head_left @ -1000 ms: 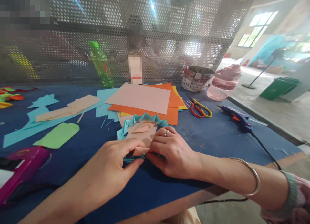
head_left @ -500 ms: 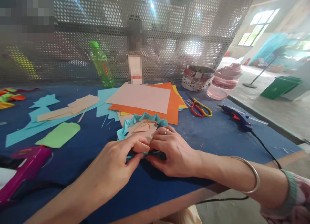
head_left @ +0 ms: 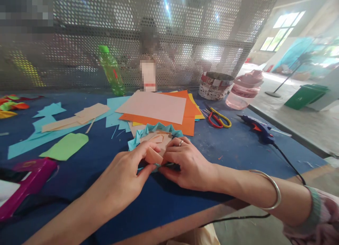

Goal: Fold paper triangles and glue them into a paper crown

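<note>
A paper craft point(head_left: 156, 141) lies on the blue table top, a peach paper piece edged with a pleated turquoise paper frill. My left hand point(head_left: 124, 167) pinches a small peach flap point(head_left: 153, 156) at its near edge. My right hand point(head_left: 188, 163), with a ring on one finger, presses close beside it, fingers over the same near edge. Between the two hands a dark teal strip point(head_left: 169, 166) shows, mostly hidden by my fingers. The lower part of the craft is hidden under both hands.
Peach, orange and yellow paper sheets point(head_left: 150, 107) are stacked behind the craft. Red-and-yellow scissors point(head_left: 218, 118), a blue glue gun point(head_left: 256, 129) with its black cord, and a magenta tool point(head_left: 31, 185) lie nearby. Turquoise and green paper scraps point(head_left: 63, 146) cover the left. A perforated metal screen point(head_left: 185, 36) stands behind the table.
My left hand has moved up and further over the craft, and the peach flap now stands more raised between my fingers. The right hand has barely moved.
</note>
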The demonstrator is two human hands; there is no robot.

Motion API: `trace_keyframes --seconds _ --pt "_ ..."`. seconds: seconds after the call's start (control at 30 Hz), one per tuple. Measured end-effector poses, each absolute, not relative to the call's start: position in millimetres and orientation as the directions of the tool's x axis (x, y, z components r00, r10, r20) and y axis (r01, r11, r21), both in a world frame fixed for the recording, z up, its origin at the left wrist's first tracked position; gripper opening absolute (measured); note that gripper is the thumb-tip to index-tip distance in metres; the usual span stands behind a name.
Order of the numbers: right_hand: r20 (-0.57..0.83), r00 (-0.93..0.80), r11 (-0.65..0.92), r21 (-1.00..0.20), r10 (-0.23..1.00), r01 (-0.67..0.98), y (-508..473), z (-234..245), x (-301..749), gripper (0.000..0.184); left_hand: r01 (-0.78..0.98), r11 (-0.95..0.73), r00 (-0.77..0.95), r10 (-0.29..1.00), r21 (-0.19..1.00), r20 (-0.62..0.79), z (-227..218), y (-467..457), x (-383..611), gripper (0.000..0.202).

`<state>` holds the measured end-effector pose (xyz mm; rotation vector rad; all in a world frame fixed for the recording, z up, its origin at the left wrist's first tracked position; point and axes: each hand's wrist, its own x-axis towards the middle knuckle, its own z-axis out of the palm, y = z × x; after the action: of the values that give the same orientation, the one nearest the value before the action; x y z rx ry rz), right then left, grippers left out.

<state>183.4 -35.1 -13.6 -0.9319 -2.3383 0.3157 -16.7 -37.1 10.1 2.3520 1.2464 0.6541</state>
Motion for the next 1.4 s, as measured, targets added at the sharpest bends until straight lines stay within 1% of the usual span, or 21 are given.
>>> trace_keyframes --seconds 0.13,0.27,0.33,0.4,0.6,0.67,0.83,0.93,1.0,1.1,1.17,1.23,1.4 --pt "0.470 -0.576 0.743 -0.389 0.669 0.545 -33 -15 184 0.010 0.674 -0.541 0.488 0.837 0.503 0.246 10 -36 -18 0.027" --pt "0.480 -0.572 0.746 -0.402 0.665 0.531 -33 -16 184 0.003 0.677 -0.550 0.517 0.828 0.490 0.217 10 -36 -18 0.037" --pt "0.483 -0.562 0.741 -0.420 0.672 0.525 -33 -15 183 0.004 0.677 -0.551 0.526 0.826 0.488 0.203 9 -36 -18 0.042" --pt "0.489 -0.555 0.740 -0.429 0.673 0.518 -33 -15 182 0.005 0.678 -0.543 0.526 0.829 0.496 0.189 8 -35 -18 0.041" --pt "0.514 -0.551 0.753 -0.440 0.658 0.489 -35 -21 179 0.002 0.699 -0.465 0.482 0.867 0.543 0.122 15 -37 -16 0.026" --pt "0.523 -0.548 0.757 -0.430 0.653 0.492 -35 -22 179 0.001 0.709 -0.447 0.470 0.876 0.546 0.107 17 -38 -16 0.025" --pt "0.473 -0.554 0.727 -0.393 0.685 0.563 -34 -17 180 0.005 0.683 -0.479 0.484 0.862 0.551 0.151 12 -33 -17 0.044" --pt "0.458 -0.564 0.724 -0.373 0.687 0.580 -31 -15 181 0.016 0.662 -0.499 0.495 0.851 0.560 0.173 12 -31 -19 0.048" --pt "0.458 -0.553 0.715 -0.371 0.696 0.593 -30 -15 181 0.021 0.673 -0.487 0.496 0.855 0.557 0.148 16 -31 -19 0.054" --pt "0.443 -0.549 0.701 -0.367 0.709 0.611 -30 -14 180 0.019 0.693 -0.464 0.498 0.862 0.552 0.099 26 -32 -22 0.064" --pt "0.432 -0.553 0.698 -0.357 0.712 0.621 -31 -12 180 0.018 0.676 -0.470 0.504 0.857 0.568 0.108 34 -32 -25 0.065" --pt "0.426 -0.564 0.703 -0.339 0.707 0.625 -32 -10 180 0.020 0.643 -0.470 0.496 0.857 0.605 0.140 41 -30 -31 0.061" --pt "0.403 -0.590 0.710 -0.301 0.700 0.637 -33 -7 181 0.028 0.480 -0.393 0.389 0.897 0.784 0.211 52 -21 -42 0.050"
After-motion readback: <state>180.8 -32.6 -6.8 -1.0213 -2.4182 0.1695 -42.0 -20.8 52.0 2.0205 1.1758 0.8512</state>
